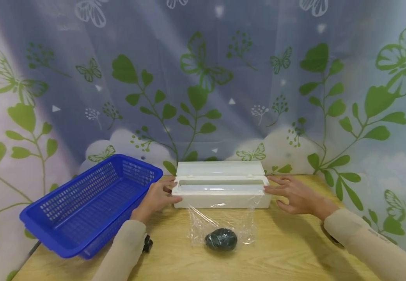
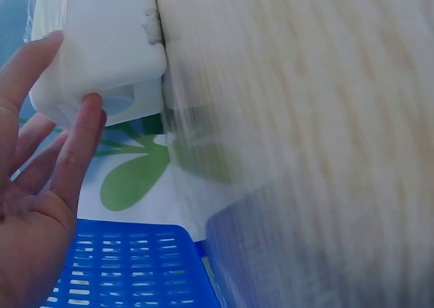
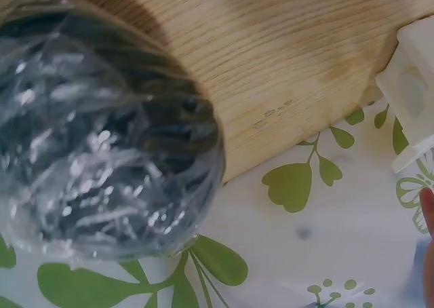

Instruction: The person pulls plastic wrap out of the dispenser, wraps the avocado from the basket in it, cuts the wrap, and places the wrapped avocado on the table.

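A long white cling film box [image 1: 222, 201] stands on the table with its lid [image 1: 220, 169] raised and a film roll [image 1: 220, 188] inside. Clear film [image 1: 203, 222] hangs down its front and stretches to a dark, rounded oval thing [image 1: 221, 239] lying in front. My left hand [image 1: 156, 197] touches the box's left end, fingers and thumb spread about its corner, as the left wrist view also shows. At the right end, my right hand [image 1: 295, 193] rests its extended fingertips on the box. Close in the right wrist view is a dark, rounded bundle [image 3: 122, 131] in crinkled film.
A blue slotted basket [image 1: 76, 242] stands left of the box, close to my left forearm. Behind the wooden table [image 1: 280, 249] hangs a curtain [image 1: 245, 117] printed with leaves and butterflies.
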Action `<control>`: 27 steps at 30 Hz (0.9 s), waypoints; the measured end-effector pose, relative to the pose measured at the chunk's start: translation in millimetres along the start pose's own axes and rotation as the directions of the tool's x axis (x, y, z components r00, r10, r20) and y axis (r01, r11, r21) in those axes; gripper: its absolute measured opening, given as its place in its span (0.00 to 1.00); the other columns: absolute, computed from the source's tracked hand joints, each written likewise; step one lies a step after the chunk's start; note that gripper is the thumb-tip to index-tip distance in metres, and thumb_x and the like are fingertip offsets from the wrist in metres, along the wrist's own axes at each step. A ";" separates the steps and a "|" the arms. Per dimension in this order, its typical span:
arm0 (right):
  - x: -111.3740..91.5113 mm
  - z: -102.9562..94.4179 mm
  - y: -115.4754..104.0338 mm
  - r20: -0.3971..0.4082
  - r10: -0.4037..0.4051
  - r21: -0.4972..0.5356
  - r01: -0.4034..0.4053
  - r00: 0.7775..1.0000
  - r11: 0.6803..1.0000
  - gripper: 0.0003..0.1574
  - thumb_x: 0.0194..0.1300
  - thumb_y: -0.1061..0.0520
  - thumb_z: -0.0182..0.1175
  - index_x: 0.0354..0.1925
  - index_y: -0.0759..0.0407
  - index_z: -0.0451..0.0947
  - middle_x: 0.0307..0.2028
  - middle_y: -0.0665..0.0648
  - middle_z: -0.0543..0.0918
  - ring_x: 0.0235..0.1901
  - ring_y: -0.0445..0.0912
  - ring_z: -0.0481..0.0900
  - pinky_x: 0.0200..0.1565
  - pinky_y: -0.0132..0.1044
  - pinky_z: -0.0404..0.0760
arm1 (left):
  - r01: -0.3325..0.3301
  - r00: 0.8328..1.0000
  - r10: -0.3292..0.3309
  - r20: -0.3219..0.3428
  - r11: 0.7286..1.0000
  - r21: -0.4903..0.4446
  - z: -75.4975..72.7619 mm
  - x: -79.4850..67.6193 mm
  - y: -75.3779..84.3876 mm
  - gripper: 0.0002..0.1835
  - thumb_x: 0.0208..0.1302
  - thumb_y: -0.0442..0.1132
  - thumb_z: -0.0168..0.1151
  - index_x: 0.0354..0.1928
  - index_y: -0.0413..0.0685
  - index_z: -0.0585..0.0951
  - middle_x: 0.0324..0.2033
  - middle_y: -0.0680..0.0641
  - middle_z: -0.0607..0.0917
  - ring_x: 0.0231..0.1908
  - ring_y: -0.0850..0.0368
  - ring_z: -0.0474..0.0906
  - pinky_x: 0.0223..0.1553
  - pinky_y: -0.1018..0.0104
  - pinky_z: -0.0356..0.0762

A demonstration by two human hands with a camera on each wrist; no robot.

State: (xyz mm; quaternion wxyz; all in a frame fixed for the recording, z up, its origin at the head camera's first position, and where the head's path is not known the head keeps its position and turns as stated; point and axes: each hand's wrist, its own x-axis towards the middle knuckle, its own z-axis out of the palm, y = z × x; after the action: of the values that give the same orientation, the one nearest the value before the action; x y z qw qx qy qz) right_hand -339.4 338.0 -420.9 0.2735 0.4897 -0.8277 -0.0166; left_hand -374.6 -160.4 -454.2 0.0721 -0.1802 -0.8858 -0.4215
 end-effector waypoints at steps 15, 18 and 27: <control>-0.5 -4.6 -9.3 -0.019 0.073 -0.008 -0.073 0.997 0.997 0.37 0.56 0.51 0.74 0.63 0.58 0.81 0.62 0.62 0.84 0.70 0.56 0.74 0.58 0.58 0.77 | 0.002 0.993 -0.002 0.118 1.000 0.003 -7.1 -1.6 12.0 0.35 0.58 0.38 0.76 0.67 0.33 0.76 0.69 0.34 0.76 0.55 0.36 0.84 0.51 0.52 0.88; 3.3 -9.7 -12.7 -0.044 0.051 -0.023 -0.052 0.998 0.998 0.34 0.66 0.45 0.67 0.66 0.57 0.79 0.66 0.59 0.81 0.79 0.45 0.58 0.60 0.56 0.72 | 0.011 0.989 -0.010 0.145 1.000 -0.007 -11.5 -2.9 14.8 0.36 0.60 0.38 0.75 0.69 0.35 0.74 0.68 0.33 0.76 0.59 0.35 0.81 0.56 0.50 0.86; 25.4 -33.0 -33.9 -0.063 0.060 -0.007 -0.061 0.996 0.998 0.35 0.75 0.40 0.57 0.71 0.55 0.74 0.69 0.57 0.78 0.77 0.50 0.64 0.63 0.55 0.74 | -0.042 0.969 0.056 0.240 0.997 -0.062 -31.9 -11.4 27.6 0.37 0.66 0.41 0.71 0.73 0.36 0.69 0.73 0.32 0.69 0.69 0.29 0.71 0.69 0.39 0.72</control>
State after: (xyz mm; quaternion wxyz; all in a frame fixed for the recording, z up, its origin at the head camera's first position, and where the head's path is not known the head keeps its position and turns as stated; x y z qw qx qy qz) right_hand -306.2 307.5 -391.9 0.3019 0.4634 -0.8331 0.0036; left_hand -354.3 -171.9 -417.2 -0.0308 -0.2539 -0.8711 -0.4193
